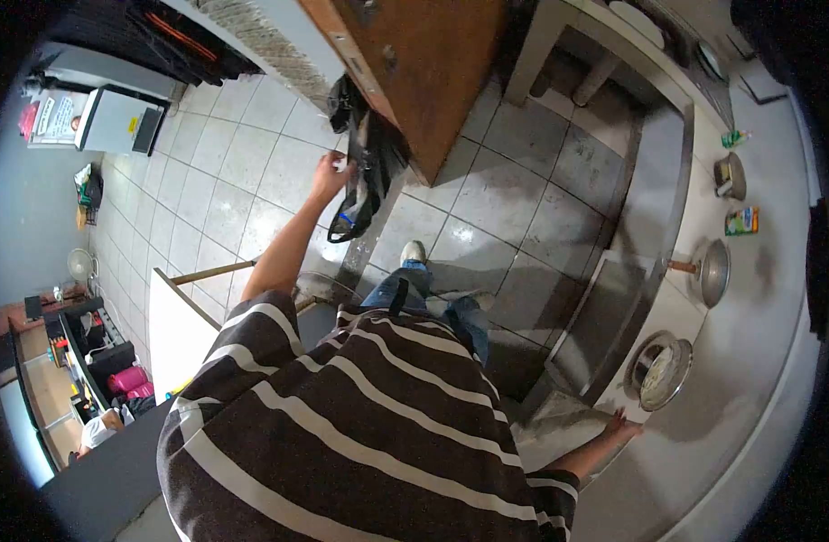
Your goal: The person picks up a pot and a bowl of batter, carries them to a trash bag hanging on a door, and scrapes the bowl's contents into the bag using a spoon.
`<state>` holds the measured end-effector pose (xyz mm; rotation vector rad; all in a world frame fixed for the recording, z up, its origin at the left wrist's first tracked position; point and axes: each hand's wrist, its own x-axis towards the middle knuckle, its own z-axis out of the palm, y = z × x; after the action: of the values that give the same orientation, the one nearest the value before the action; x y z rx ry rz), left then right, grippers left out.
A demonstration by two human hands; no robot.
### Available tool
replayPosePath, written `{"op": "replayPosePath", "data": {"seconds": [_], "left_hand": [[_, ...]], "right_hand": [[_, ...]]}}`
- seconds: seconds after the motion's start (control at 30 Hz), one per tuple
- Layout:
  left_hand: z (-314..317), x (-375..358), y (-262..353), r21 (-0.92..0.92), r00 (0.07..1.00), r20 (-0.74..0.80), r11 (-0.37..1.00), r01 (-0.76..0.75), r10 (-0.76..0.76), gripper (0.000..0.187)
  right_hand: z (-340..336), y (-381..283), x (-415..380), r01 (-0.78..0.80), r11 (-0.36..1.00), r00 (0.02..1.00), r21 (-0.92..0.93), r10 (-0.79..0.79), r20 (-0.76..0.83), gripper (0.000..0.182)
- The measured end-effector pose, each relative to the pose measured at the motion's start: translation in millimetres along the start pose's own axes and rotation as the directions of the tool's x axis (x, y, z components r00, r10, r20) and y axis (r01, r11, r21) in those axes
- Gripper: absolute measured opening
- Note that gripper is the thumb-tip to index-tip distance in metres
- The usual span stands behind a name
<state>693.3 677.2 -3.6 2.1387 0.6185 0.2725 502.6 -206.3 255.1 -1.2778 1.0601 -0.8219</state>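
Head view: the black bag (pixel 365 172) hangs long-axis vertical from the door (pixel 414 63). Left hand (pixel 329 173) is closed on its upper edge. Right hand (pixel 620 426) lies flat, fingers spread, on the counter (pixel 758 361), well apart from the bag, beside a bowl (pixel 660 370).

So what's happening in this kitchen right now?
A person in a striped shirt stands on a tiled floor, seen from above. Their left hand reaches out to a black bag hanging by a wooden door, and touches it. Their right hand rests flat on the counter, beside a pot. A pan with a wooden handle sits farther along.
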Motion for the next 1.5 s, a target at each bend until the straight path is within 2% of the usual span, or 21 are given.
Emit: {"op": "replayPosePath", "data": {"seconds": [0.1, 0.2, 0.3, 0.33, 0.37, 0.5, 0.57, 0.63, 0.67, 0.7, 0.73, 0.83, 0.9, 1.03, 1.07, 1.17, 1.2, 1.3, 1.33, 1.43, 1.5], "left_hand": [[10, 2, 6, -0.094, 0.978, 0.198, 0.992, 0.087, -0.067, 0.049], [2, -7, 28, 0.035, 0.996, 0.083, 0.998, -0.048, 0.045, 0.042], [-2, -4, 18, 0.036, 0.998, 0.068, 0.999, -0.014, 0.012, 0.029], [-7, -4, 19, 0.058, 0.997, 0.026, 0.996, -0.073, 0.072, 0.020], [-11, -2, 20, 0.053, 0.997, 0.032, 0.996, -0.077, 0.076, 0.020], [-30, -1, -1, 0.076, 0.997, 0.079, 0.997, 0.012, -0.018, 0.025], [-24, 10, -49, -0.127, 0.984, 0.167, 0.989, 0.081, -0.060, 0.034], [-52, 3, -13, -0.121, 0.982, 0.184, 0.993, -0.009, 0.031, 0.032], [-42, 11, -40, -0.284, 0.981, 0.194, 0.958, 0.028, 0.029, 0.032], [-48, 10, -26, -0.249, 0.974, 0.215, 0.961, 0.121, -0.067, 0.033], [-61, 7, -8, -0.082, 0.986, 0.152, 0.995, -0.050, 0.062, 0.033], [-56, 19, -48, 0.181, 0.975, 0.054, 0.958, -0.223, 0.216, 0.030], [-54, 20, -11, 0.261, 0.968, 0.137, 0.935, -0.240, 0.210, 0.029], [-42, 29, -25, 0.188, 0.956, 0.099, 0.938, -0.291, 0.277, 0.028], [-46, 25, -10, 0.216, 0.973, 0.153, 0.955, -0.205, 0.175, 0.028], [-49, 23, 9, 0.312, 0.972, 0.115, 0.922, -0.229, 0.203, 0.029], [-53, 23, 14, 0.302, 0.980, 0.176, 0.942, -0.145, 0.094, 0.033], [-49, 36, -21, 0.392, 0.987, 0.124, 0.909, -0.140, 0.099, 0.037], [-53, 38, -18, 0.358, 0.980, 0.196, 0.933, -0.039, -0.035, 0.040], [-55, 37, -19, 0.426, 0.990, 0.142, 0.901, -0.083, 0.024, 0.041], [-59, 36, -11, 0.431, 0.984, 0.178, 0.898, -0.093, 0.016, 0.041]], "right_hand": [[-23, 12, -20, 0.038, 0.995, 0.972, -0.087, -0.057, -0.229, 0.077], [23, 6, -122, 0.067, 0.996, 0.972, -0.056, -0.078, -0.221, 0.072], [40, 7, -130, -0.024, 0.999, 0.989, -0.035, 0.018, -0.148, 0.074], [51, 1, -133, -0.077, 0.995, 0.997, -0.065, 0.076, -0.014, 0.075], [61, -3, -134, -0.127, 0.986, 0.983, -0.103, 0.139, 0.117, 0.077], [79, 0, -79, -0.122, 0.983, 0.963, -0.137, 0.151, 0.225, 0.074], [63, 3, -50, -0.135, 0.982, 0.933, -0.134, 0.172, 0.318, 0.064], [37, 31, 1, 0.013, 0.986, 0.894, -0.166, 0.063, 0.444, 0.053], [49, 24, -15, -0.072, 0.989, 0.903, -0.132, 0.121, 0.412, 0.059], [79, 5, -63, -0.058, 0.979, 0.947, -0.198, 0.117, 0.300, 0.058], [80, 14, -53, -0.098, 0.982, 0.965, -0.160, 0.133, 0.227, 0.054], [89, 19, -62, -0.115, 0.984, 0.969, -0.140, 0.142, 0.201, 0.050], [101, 8, -52, -0.155, 0.972, 0.965, -0.176, 0.187, 0.183, 0.055], [103, -8, -66, -0.288, 0.940, 0.953, -0.185, 0.300, 0.040, 0.073], [96, -3, -60, -0.277, 0.948, 0.956, -0.157, 0.289, 0.057, 0.080], [86, 0, -44, -0.229, 0.965, 0.970, -0.128, 0.238, 0.052, 0.080], [88, -2, -39, -0.242, 0.965, 0.970, -0.098, 0.244, 0.006, 0.068], [80, 4, -18, -0.239, 0.970, 0.962, -0.037, 0.242, 0.126, 0.052], [89, -7, -25, -0.264, 0.964, 0.956, -0.025, 0.265, 0.124, 0.043], [90, -2, 0, -0.447, 0.894, 0.871, -0.037, 0.444, 0.209, 0.040], [102, -20, -10, -0.455, 0.888, 0.882, -0.070, 0.460, 0.100, 0.033]]}}
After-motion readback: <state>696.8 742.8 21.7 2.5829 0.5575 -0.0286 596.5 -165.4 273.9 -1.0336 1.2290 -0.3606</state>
